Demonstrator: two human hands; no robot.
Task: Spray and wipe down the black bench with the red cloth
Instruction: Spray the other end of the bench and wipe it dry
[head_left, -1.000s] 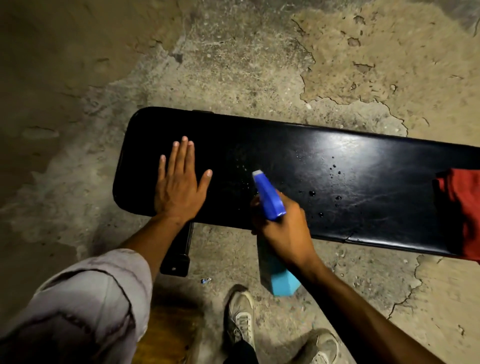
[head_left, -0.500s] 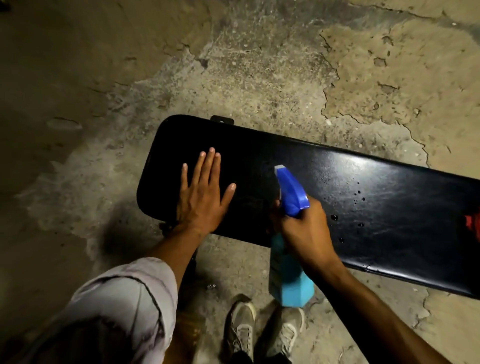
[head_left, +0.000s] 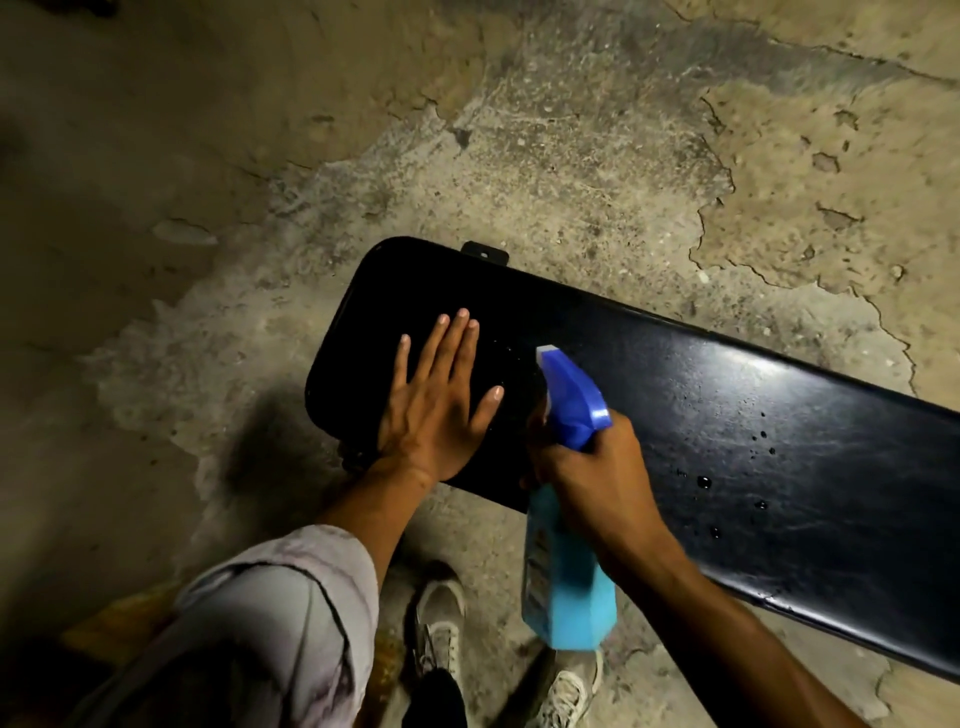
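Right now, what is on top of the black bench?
The left hand lies flat on the black bench, with droplets farther right. The surface beneath the palm is hidden.

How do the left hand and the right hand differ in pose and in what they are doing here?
The left hand lies flat on the black bench, fingers straight; the right hand is curled round the blue spray bottle. The left hand holds nothing; the right hand holds the bottle up, nozzle toward the bench. Both are bare.
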